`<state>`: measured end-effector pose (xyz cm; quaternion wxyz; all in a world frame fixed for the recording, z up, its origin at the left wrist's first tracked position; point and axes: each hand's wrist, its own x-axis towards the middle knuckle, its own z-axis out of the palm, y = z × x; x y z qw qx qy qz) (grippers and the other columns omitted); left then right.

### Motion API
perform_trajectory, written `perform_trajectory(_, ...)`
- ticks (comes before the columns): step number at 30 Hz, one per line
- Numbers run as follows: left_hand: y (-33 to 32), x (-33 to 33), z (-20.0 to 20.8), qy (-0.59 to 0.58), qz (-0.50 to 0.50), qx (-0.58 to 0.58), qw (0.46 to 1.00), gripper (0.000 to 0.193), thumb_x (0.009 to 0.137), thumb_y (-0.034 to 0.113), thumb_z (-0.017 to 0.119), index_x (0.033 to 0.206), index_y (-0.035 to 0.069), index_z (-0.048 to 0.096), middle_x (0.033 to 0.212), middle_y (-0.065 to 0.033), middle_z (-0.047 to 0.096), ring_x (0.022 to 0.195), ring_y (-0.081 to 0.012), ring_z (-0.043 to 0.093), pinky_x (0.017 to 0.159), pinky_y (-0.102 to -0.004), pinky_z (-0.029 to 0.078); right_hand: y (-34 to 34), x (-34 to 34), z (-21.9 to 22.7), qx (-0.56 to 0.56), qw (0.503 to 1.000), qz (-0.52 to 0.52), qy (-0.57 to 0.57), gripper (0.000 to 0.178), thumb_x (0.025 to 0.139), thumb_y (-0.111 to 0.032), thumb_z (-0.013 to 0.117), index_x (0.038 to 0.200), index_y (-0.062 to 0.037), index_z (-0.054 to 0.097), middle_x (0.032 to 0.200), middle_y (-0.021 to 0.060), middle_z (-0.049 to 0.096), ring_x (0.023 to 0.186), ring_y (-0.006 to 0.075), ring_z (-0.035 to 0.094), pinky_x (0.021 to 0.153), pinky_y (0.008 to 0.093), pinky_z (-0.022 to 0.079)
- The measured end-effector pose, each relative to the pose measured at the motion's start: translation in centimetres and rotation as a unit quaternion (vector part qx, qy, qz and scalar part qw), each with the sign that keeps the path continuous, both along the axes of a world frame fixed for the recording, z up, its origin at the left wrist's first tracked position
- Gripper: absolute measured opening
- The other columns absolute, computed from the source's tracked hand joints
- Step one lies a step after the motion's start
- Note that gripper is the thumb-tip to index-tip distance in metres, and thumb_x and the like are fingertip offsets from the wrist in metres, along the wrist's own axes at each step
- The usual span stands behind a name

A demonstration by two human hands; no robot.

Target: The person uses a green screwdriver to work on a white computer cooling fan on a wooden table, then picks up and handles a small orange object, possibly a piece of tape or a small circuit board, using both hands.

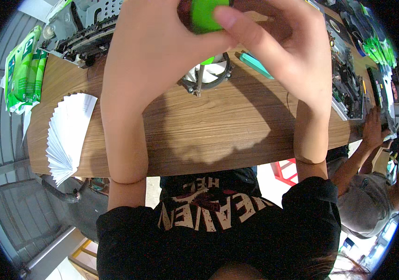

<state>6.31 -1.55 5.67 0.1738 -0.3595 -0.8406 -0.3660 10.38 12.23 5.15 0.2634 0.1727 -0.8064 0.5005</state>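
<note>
A wood-grain table (218, 126) is spanning the view, its smooth brown top showing fine streaks and its near edge appearing curved. The person is wearing a black cloth shirt (218, 247) with pale printed lettering. At the upper left, a machine (92, 28) is combining a perforated grey metal plate with ridged black parts. At the right, a co-worker in a grey shirt (367, 203) is resting a hand (373, 129) at the table edge. The left hand (155, 51) is arching in from the left, its thumb extending just below a green handle (206, 16); its fingertips are running out of view, so whether it is gripping cannot be told. The right hand (290, 53) is clamping the green handle, its thumb lying across the smooth, blurred surface. This handle is standing at the upper middle, raised above the table between the hands. Glossy green plastic packs (22, 72) are leaning at the far left, and below them white paper sheets (71, 135) are spreading in a pleated fan shape. Under the hands, a round black frame (228, 70) is enclosing curved white blades (215, 70). Beside it, a slim turquoise tool (256, 65) is lying slantwise. A narrow metal shaft (200, 79) is crossing the frame; its upper connection is being hidden by the fingers.
</note>
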Motion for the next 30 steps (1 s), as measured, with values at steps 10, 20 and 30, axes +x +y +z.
perform_trajectory(10,-1.7,-0.4,1.0,-0.206,-0.096,0.047,0.973,0.041,0.071,0.021,0.082,0.099,-0.001,0.063,0.088,-0.0089,0.068,0.083,-0.0164,0.066,0.073,-0.0287,0.052,2.4,-2.7,-2.1,0.024,0.980,0.160,0.115,0.036,0.078,-0.008,0.073,0.111,0.0016,0.064,0.095,0.0123,0.070,0.083,0.0189,0.070,0.072,0.0295,0.058)
perform_trajectory(20,-2.5,-1.1,0.7,-0.310,-0.104,-0.004,0.945,0.044,0.074,0.017,0.080,0.110,0.001,0.061,0.097,-0.0078,0.067,0.089,-0.0166,0.064,0.076,-0.0304,0.051,2.5,-0.3,-1.1,0.086,0.985,0.150,0.021,0.038,0.084,-0.005,0.071,0.120,-0.0012,0.059,0.109,0.0130,0.065,0.095,0.0177,0.065,0.079,0.0296,0.054)
perform_trajectory(30,-4.8,-4.6,-0.8,-0.224,-0.343,-0.061,0.910,0.043,0.072,0.023,0.083,0.102,0.001,0.060,0.083,-0.0060,0.064,0.069,-0.0123,0.060,0.059,-0.0253,0.047,3.8,-1.2,1.0,0.098,0.958,0.265,0.049,0.027,0.078,-0.009,0.073,0.104,-0.0028,0.068,0.102,0.0118,0.071,0.095,0.0290,0.067,0.083,0.0383,0.052)
